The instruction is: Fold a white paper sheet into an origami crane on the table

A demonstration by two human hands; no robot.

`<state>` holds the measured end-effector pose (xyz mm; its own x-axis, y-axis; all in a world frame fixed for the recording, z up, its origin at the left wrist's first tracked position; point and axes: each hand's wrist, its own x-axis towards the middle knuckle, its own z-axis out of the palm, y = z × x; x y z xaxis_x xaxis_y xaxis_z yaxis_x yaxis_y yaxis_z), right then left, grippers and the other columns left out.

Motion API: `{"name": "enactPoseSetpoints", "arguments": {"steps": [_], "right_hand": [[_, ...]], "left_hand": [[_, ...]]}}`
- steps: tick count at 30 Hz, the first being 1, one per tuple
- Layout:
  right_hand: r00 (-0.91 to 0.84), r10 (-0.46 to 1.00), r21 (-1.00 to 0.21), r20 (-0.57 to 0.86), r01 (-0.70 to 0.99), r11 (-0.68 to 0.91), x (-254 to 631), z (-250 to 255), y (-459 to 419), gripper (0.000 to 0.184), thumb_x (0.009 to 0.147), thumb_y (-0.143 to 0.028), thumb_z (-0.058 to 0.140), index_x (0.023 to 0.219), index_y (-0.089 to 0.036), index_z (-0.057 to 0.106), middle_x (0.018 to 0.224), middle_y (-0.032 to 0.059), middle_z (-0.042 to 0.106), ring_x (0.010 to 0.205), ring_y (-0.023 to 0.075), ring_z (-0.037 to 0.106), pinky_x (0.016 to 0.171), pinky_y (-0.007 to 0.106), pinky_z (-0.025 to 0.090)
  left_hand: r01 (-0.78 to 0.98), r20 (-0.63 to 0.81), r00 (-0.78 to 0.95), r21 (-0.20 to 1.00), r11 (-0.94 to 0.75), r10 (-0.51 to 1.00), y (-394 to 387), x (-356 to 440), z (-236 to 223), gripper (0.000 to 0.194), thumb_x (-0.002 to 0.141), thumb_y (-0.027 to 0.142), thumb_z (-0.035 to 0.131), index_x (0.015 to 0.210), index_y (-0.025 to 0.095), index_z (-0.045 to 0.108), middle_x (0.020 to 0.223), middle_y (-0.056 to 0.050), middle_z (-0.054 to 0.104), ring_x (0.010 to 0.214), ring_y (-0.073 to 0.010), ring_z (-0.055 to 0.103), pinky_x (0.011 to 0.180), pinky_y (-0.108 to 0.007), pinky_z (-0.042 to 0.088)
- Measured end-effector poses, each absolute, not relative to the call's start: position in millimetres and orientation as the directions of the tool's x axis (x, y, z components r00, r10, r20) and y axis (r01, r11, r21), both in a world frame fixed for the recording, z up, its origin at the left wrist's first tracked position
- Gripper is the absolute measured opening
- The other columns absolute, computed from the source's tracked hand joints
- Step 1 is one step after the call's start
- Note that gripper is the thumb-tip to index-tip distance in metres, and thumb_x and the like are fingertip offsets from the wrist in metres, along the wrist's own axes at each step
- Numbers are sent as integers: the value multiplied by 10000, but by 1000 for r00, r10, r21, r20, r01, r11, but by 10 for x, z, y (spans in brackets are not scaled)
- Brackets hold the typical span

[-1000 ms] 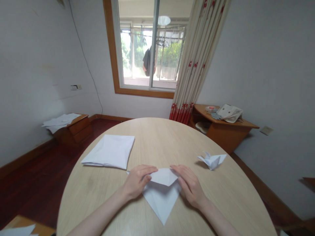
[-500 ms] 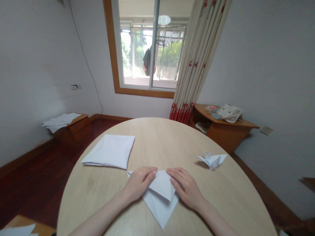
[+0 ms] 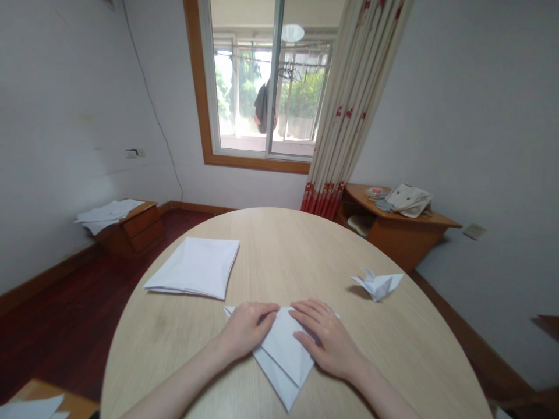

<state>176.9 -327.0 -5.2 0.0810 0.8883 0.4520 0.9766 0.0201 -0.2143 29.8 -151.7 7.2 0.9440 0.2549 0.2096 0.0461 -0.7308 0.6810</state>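
Observation:
A sheet of white paper [image 3: 286, 349], folded into a kite-like shape, lies before me with its point toward me. An inner flap lies almost flat over the lower layer. My left hand [image 3: 248, 329] holds the paper's left part, thumb and fingers drawn together near the top edge. On the right part, my right hand [image 3: 327, 337] rests with its fingers spread over the flap. Small paper corners stick out beyond both hands. Under the palms the paper is hidden. A folded paper crane [image 3: 376, 285] stands farther off to the right.
A stack of white paper [image 3: 196, 267] lies at the left of the round wooden table [image 3: 279, 244]. A low cabinet [image 3: 144, 227] with papers stands by the left wall. A corner desk [image 3: 397, 224] with a bag stands behind, at right.
The inner flap, raised a little before, has come down toward the lower point and lies flatter. My right hand has shifted left onto it. My left hand has barely moved.

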Motion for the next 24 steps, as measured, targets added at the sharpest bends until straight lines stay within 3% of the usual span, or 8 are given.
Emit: {"name": "enactPoseSetpoints", "arguments": {"steps": [6, 17, 24], "right_hand": [[68, 890, -245, 451, 968, 50, 1745, -7, -3265, 296, 918, -288, 517, 1183, -204, 618, 1154, 108, 670, 1090, 254, 596, 977, 484, 448], [61, 915, -301, 400, 951, 68, 1697, 7, -3270, 275, 953, -309, 459, 1094, -185, 660, 1034, 107, 686, 935, 230, 632, 806, 386, 522], [41, 907, -289, 419, 953, 90, 1683, -1, -3262, 272, 948, -265, 461, 1090, -204, 685, 1040, 83, 720, 951, 222, 652, 828, 386, 527]], "left_hand": [[78, 165, 957, 645, -760, 238, -1519, 285, 59, 306, 879, 245, 489, 1078, 216, 720, 1038, -24, 737, 871, -197, 712, 787, -255, 518], [57, 113, 981, 599, -799, 155, -1522, 236, 108, 299, 892, 260, 467, 1004, 236, 744, 943, -25, 759, 803, -203, 712, 717, -243, 504], [50, 104, 986, 547, -835, 127, -1543, 228, 93, 291, 914, 253, 453, 930, 222, 743, 898, -43, 759, 792, -207, 709, 732, -252, 497]]}}
